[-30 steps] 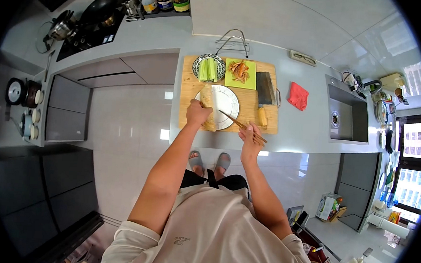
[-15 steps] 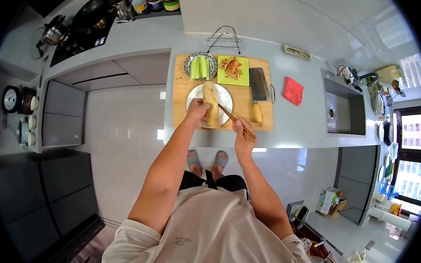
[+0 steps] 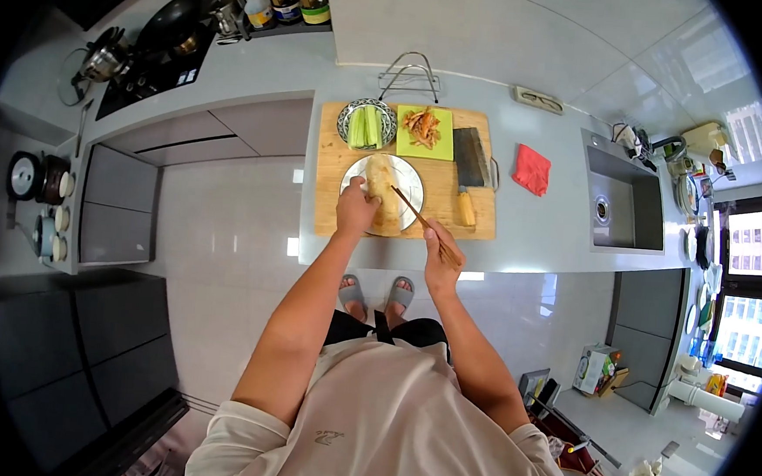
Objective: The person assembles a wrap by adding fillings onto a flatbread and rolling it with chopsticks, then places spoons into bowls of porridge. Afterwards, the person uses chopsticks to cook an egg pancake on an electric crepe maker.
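Note:
A long, pale yellow roll, like a rolled flatbread point(image 3: 382, 170), lies across a white plate point(image 3: 412, 177) on the wooden cutting board. My left hand point(image 3: 357, 209) is closed on the roll's left side, with fingers pressing against it. In my right hand point(image 3: 443, 257) is a pair of wooden chopsticks point(image 3: 411, 207). Their tips reach the roll's right side; whether they pinch it I cannot tell. Behind the plate stand a patterned bowl point(image 3: 342, 126) of cut green celery-like sticks point(image 3: 367, 127) and a green board point(image 3: 440, 148) bearing brownish-orange shredded food point(image 3: 422, 127).
A cleaver point(image 3: 469, 160) lies on the right of the wooden cutting board point(image 3: 333, 176). Beyond it are a red cloth point(image 3: 532, 170) and a sink point(image 3: 627, 209). A metal rack point(image 3: 410, 77) stands behind. The stove point(image 3: 151, 80) holds pans at far left.
My left hand has shifted slightly down along the roll, its fingers more curled. The chopstick tips have moved a little left onto the roll. The view has tilted slightly.

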`<act>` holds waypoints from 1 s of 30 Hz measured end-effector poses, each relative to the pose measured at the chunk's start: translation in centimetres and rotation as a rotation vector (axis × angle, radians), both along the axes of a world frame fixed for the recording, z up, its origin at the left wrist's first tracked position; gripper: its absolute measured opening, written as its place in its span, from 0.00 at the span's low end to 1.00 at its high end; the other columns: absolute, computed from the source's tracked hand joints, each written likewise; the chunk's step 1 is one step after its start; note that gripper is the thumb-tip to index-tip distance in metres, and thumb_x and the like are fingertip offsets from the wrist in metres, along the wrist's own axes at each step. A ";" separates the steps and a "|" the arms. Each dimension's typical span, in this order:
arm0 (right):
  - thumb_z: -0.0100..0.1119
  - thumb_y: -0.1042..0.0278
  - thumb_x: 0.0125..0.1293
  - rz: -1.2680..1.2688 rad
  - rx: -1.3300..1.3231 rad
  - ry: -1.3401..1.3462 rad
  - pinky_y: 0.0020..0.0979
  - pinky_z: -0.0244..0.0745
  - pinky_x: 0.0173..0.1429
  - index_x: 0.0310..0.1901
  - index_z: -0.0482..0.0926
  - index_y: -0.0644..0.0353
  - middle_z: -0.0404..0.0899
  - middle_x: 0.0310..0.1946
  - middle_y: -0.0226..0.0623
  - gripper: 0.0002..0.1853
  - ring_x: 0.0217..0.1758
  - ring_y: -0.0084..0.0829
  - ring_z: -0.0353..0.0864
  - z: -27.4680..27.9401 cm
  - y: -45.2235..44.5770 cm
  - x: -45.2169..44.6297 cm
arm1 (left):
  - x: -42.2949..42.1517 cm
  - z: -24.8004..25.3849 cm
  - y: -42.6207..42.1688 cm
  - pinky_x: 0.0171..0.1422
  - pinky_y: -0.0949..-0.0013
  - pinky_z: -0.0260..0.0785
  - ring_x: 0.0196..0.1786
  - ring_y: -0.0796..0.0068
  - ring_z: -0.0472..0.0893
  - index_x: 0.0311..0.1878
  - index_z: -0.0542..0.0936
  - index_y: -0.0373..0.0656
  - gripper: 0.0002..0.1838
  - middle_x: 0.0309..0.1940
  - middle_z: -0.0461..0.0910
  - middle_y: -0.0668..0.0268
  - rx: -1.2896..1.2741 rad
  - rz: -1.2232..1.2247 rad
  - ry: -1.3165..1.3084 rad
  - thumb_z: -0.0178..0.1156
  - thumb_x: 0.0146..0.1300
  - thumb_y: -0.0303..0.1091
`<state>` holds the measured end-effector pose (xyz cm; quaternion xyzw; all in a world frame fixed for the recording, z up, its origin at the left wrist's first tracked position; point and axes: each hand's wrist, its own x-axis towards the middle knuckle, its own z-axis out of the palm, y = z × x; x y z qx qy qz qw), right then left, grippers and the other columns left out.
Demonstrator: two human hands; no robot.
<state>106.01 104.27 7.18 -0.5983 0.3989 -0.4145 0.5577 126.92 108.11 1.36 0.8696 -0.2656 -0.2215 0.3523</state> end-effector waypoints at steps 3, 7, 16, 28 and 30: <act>0.65 0.72 0.76 0.050 -0.058 0.084 0.26 0.79 0.59 0.57 0.86 0.67 0.89 0.50 0.39 0.13 0.51 0.24 0.85 -1.1 0.2 -0.5 | -0.9 0.2 0.3 0.56 0.52 0.79 0.50 0.47 0.84 0.61 0.79 0.41 0.26 0.46 0.82 0.53 -0.047 -0.059 -0.058 0.71 0.61 0.38; 0.66 0.73 0.75 0.043 -0.065 0.071 0.26 0.79 0.59 0.57 0.86 0.67 0.89 0.51 0.39 0.12 0.52 0.24 0.85 -0.9 0.4 -0.5 | -2.3 1.7 0.8 0.56 0.51 0.79 0.52 0.44 0.83 0.65 0.77 0.40 0.30 0.51 0.81 0.48 0.017 -0.134 -0.186 0.72 0.61 0.37; 0.63 0.65 0.78 -0.035 0.129 0.068 0.27 0.82 0.58 0.60 0.82 0.70 0.86 0.50 0.40 0.18 0.50 0.26 0.85 0.0 -0.4 -0.1 | -2.4 1.2 1.5 0.58 0.51 0.78 0.54 0.43 0.83 0.69 0.76 0.41 0.32 0.53 0.81 0.46 -0.078 -0.049 -0.060 0.71 0.62 0.38; 0.62 0.62 0.79 -0.038 0.393 -0.073 0.32 0.85 0.58 0.63 0.78 0.73 0.85 0.51 0.46 0.22 0.52 0.33 0.87 -2.7 0.2 -0.4 | 0.9 -0.3 1.1 0.54 0.62 0.81 0.46 0.63 0.88 0.69 0.77 0.45 0.33 0.47 0.87 0.57 -0.060 -0.056 0.194 0.73 0.59 0.37; 0.66 0.61 0.77 -0.054 0.380 -0.076 0.29 0.86 0.54 0.61 0.82 0.71 0.87 0.45 0.40 0.21 0.47 0.27 0.87 -2.5 1.0 -0.3 | 0.9 0.3 1.3 0.55 0.61 0.80 0.47 0.61 0.88 0.70 0.77 0.45 0.35 0.47 0.87 0.56 -0.032 -0.085 0.149 0.74 0.57 0.38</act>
